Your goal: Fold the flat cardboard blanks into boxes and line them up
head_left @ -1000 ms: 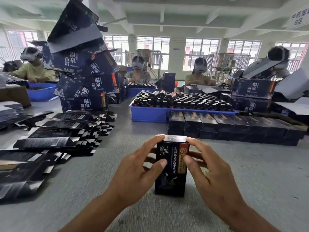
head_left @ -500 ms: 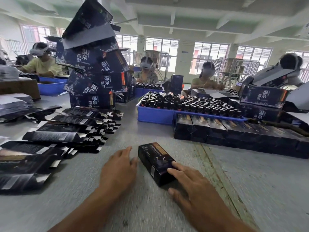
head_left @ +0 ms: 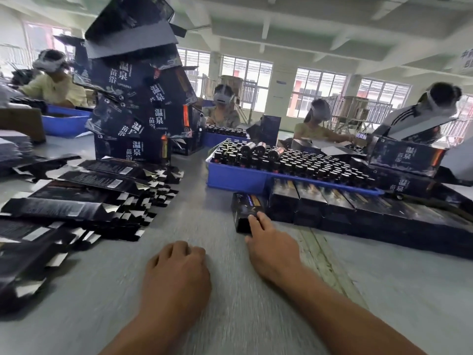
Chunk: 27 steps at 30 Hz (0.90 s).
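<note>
The right hand [head_left: 271,242] presses straight fingers on the folded box [head_left: 247,210], apparently nudging it against the row of boxes [head_left: 358,211]'s left end; the left hand [head_left: 176,270], nearer than the row, rests loosely curled, holding nothing.

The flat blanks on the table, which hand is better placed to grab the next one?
Left. The left hand rests free on the table, nearer the flat blanks fanned out on its side. The right hand touches the folded box by the row of boxes.

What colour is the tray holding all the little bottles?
Blue. The tray shows best in the head view, behind the row of folded boxes.
</note>
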Each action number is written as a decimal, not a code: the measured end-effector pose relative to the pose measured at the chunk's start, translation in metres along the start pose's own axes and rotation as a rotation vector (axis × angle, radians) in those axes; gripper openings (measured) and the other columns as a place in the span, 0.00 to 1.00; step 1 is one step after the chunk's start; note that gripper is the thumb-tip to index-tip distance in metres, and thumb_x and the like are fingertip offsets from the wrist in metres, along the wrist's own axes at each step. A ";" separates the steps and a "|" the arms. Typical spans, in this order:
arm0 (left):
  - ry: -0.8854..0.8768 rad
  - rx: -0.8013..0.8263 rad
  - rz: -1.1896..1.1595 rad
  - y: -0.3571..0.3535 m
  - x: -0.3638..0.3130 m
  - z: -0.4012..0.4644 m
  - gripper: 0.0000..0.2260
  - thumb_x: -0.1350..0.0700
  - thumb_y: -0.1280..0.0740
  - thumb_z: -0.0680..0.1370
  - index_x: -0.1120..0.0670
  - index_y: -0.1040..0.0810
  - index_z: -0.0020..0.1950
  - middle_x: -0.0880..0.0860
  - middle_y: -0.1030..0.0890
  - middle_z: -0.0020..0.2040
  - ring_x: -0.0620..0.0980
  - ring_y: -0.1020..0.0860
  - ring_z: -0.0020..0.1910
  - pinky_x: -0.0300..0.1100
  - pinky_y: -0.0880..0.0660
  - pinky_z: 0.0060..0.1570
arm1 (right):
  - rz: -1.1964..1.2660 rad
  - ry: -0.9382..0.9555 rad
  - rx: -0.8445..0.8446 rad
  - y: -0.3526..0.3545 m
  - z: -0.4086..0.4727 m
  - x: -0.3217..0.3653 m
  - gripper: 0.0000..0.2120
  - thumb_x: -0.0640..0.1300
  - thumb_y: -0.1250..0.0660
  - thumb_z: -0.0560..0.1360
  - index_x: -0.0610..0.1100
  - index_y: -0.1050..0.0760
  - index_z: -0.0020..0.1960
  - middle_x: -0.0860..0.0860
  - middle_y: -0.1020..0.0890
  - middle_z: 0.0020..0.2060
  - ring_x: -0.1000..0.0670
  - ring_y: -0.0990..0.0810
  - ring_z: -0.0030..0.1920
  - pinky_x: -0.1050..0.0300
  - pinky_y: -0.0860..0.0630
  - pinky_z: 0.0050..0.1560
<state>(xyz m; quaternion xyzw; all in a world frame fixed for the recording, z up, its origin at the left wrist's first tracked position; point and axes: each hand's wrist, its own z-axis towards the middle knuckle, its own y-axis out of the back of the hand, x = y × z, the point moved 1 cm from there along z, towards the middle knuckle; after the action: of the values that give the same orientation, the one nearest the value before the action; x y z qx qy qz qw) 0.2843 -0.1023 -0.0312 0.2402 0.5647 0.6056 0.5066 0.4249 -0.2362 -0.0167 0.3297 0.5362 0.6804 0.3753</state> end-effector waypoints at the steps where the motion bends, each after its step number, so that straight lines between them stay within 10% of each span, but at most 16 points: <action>1: 0.000 -0.002 -0.005 0.000 0.000 0.000 0.19 0.49 0.48 0.83 0.44 0.31 0.73 0.45 0.30 0.70 0.48 0.34 0.70 0.46 0.37 0.67 | -0.007 -0.019 0.006 -0.003 0.010 0.001 0.27 0.53 0.49 0.85 0.50 0.50 0.81 0.50 0.50 0.82 0.39 0.25 0.66 0.45 0.26 0.59; 15: 0.010 0.021 -0.006 -0.004 0.001 0.002 0.19 0.46 0.47 0.82 0.42 0.31 0.72 0.46 0.31 0.71 0.49 0.36 0.72 0.48 0.39 0.70 | 0.027 -0.046 -0.033 -0.014 0.038 0.001 0.28 0.52 0.47 0.82 0.56 0.52 0.80 0.49 0.58 0.81 0.40 0.22 0.57 0.51 0.28 0.45; 21: -0.003 0.045 -0.002 -0.001 -0.001 0.001 0.18 0.50 0.46 0.83 0.47 0.28 0.71 0.51 0.29 0.69 0.54 0.33 0.70 0.51 0.38 0.68 | 0.028 0.152 -0.041 -0.009 -0.033 -0.012 0.14 0.50 0.48 0.84 0.51 0.28 0.65 0.51 0.25 0.66 0.47 0.26 0.65 0.51 0.27 0.64; 27: -0.030 0.103 -0.009 0.004 0.000 -0.003 0.17 0.53 0.44 0.82 0.52 0.26 0.69 0.57 0.28 0.68 0.59 0.33 0.69 0.55 0.38 0.69 | 0.122 0.219 -0.039 -0.009 -0.088 -0.028 0.20 0.51 0.48 0.85 0.57 0.38 0.77 0.60 0.40 0.77 0.57 0.40 0.77 0.65 0.48 0.74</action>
<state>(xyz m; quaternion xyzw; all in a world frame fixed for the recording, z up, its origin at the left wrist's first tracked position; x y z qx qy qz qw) 0.2801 -0.1025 -0.0279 0.2723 0.5886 0.5699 0.5046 0.3654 -0.3016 -0.0454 0.2780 0.5394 0.7442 0.2790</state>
